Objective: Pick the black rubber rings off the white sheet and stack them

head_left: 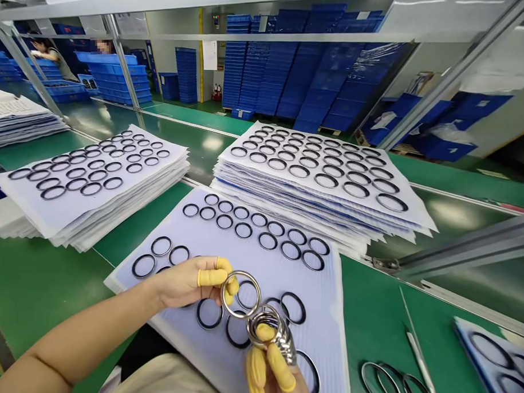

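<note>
My left hand [191, 282], with yellow finger cots, pinches a single silvery metal ring [241, 294] and holds it upright over a white sheet [256, 262]. Black-rimmed rings [267, 240] lie in rows on that sheet. My right hand [272, 368], also in yellow cots, is closed around a stack of several metal rings [273, 331] threaded on its fingers, just below and right of the single ring. The single ring touches the top of the stack.
Two tall piles of ring-covered sheets stand behind, the left pile [94, 185] and the right pile [321, 183]. A thin metal tool [417, 351] and loose rings [386, 378] lie on the green table at right. Blue crates [300, 63] and people fill the background.
</note>
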A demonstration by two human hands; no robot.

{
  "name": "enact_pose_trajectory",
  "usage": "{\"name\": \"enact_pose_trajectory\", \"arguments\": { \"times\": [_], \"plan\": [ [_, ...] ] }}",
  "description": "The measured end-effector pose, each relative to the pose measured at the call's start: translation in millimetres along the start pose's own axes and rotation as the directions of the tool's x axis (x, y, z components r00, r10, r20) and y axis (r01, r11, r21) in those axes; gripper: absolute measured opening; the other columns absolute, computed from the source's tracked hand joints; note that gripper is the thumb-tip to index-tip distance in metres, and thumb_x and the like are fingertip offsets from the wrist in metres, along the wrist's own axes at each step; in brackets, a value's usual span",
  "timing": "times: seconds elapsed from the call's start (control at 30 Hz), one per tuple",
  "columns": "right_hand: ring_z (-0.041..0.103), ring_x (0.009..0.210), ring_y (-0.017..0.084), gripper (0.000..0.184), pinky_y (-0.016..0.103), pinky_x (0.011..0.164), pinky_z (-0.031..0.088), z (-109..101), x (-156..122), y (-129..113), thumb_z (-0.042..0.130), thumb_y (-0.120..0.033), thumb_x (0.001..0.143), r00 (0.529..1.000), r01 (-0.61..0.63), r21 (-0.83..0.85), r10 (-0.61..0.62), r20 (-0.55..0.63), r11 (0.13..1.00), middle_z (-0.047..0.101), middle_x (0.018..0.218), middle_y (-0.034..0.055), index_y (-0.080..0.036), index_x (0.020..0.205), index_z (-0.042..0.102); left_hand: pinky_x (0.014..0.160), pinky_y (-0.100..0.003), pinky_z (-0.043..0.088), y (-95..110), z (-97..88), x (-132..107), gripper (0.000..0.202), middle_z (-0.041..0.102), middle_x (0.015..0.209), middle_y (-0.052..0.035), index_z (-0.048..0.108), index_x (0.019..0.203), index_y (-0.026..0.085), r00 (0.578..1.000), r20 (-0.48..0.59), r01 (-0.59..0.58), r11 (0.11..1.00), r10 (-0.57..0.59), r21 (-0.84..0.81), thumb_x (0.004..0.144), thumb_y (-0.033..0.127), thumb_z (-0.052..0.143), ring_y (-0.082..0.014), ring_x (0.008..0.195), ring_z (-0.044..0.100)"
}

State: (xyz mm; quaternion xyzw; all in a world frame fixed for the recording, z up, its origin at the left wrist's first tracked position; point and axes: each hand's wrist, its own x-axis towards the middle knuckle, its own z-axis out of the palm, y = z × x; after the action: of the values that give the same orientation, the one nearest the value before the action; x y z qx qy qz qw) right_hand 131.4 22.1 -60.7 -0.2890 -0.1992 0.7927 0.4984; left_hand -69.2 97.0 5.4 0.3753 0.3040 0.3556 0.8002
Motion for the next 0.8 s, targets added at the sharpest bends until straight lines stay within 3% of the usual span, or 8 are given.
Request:
{"name": "enact_pose_trajectory", "arguments": {
  "times": [0.07,0.2,0.37,0.43,0.5,0.6,0.7,0.8],
  "plan": [
    [0.047,0.037,0.007,0.024,0.017,0.039,0.039,2,-2,1,0.071,-0.044,0.079,1.000,-0.001,-0.030,0.002,0.013,1.000,0.059,0.046,-0.0029,-0.020,0.081,0.071,0.059,-0.021,0.042,-8,6.8,5,0.030,0.062,0.076,-0.0036,0.055,0.078,0.012,0.998,0.032,0.050,0.999,-0.049,-0.014,0.077,0.039,0.071,-0.0104,0.063,0.058],
    [0.050,0.040,0.010,0.027,0.022,0.042,0.041,-1,-6,3,0.078,-0.045,0.070,1.000,-0.006,-0.091,0.006,-0.006,0.996,0.062,0.049,-0.0014,-0.019,0.075,0.070,0.061,-0.023,0.040,-21,16.2,12,0.030,0.060,0.070,-0.0007,0.054,0.076,0.014,0.995,0.009,0.099,0.984,-0.101,0.150,0.080,0.040,0.066,-0.0097,0.061,0.053],
    [0.050,0.039,0.009,0.037,0.020,0.042,0.033,2,-11,0,0.074,-0.051,0.072,0.985,-0.038,-0.175,0.066,0.159,0.984,0.063,0.047,-0.0021,-0.020,0.092,0.069,0.079,-0.029,0.042,-28,22.7,13,0.015,0.059,0.088,-0.0018,0.057,0.091,0.016,1.000,0.003,0.000,0.860,-0.002,0.510,0.084,0.029,0.060,-0.0138,0.082,0.054],
    [0.056,0.045,0.008,0.031,0.020,0.047,0.038,6,-13,0,0.073,-0.047,0.076,0.975,-0.048,-0.229,0.095,0.199,0.972,0.067,0.054,-0.0003,-0.020,0.091,0.069,0.092,-0.033,0.040,-30,22.7,14,0.030,0.058,0.109,-0.0056,0.054,0.110,0.019,0.996,0.085,-0.026,0.826,-0.027,0.563,0.082,0.022,0.061,-0.0167,0.101,0.055],
    [0.059,0.053,0.009,0.027,0.022,0.055,0.043,8,-13,3,0.074,-0.042,0.077,0.959,-0.083,-0.270,0.151,0.239,0.959,0.068,0.062,0.0002,-0.020,0.092,0.070,0.098,-0.037,0.039,-34,22.6,17,0.052,0.056,0.121,-0.0085,0.046,0.126,0.022,0.970,0.209,-0.001,0.860,-0.123,0.510,0.078,0.018,0.066,-0.0192,0.112,0.054],
    [0.061,0.062,0.011,0.024,0.027,0.062,0.049,4,-12,13,0.079,-0.036,0.073,0.929,-0.136,-0.256,0.213,0.301,0.957,0.069,0.075,0.0007,-0.023,0.091,0.071,0.088,-0.034,0.046,-36,25.7,21,0.061,0.062,0.109,-0.0067,0.047,0.128,0.022,0.931,0.320,0.013,0.893,-0.175,0.449,0.071,0.013,0.070,-0.0185,0.101,0.060],
    [0.064,0.067,0.014,0.023,0.031,0.067,0.052,-2,-12,20,0.078,-0.033,0.073,0.943,-0.083,-0.243,0.155,0.296,0.967,0.071,0.084,0.0014,-0.026,0.093,0.070,0.078,-0.028,0.048,-30,32.9,21,0.045,0.064,0.094,-0.0038,0.059,0.116,0.020,0.964,0.261,-0.120,0.792,-0.051,0.599,0.073,0.008,0.065,-0.0144,0.086,0.061],
    [0.066,0.072,0.016,0.023,0.033,0.071,0.054,-2,-17,16,0.075,-0.033,0.077,0.954,0.019,-0.286,0.069,0.292,0.958,0.072,0.082,0.0030,-0.025,0.098,0.070,0.078,-0.026,0.048,-21,38.8,19,0.032,0.065,0.092,-0.0043,0.065,0.106,0.018,0.960,0.270,-0.251,0.673,0.079,0.696,0.076,0.010,0.063,-0.0134,0.083,0.060]
  ]
}}
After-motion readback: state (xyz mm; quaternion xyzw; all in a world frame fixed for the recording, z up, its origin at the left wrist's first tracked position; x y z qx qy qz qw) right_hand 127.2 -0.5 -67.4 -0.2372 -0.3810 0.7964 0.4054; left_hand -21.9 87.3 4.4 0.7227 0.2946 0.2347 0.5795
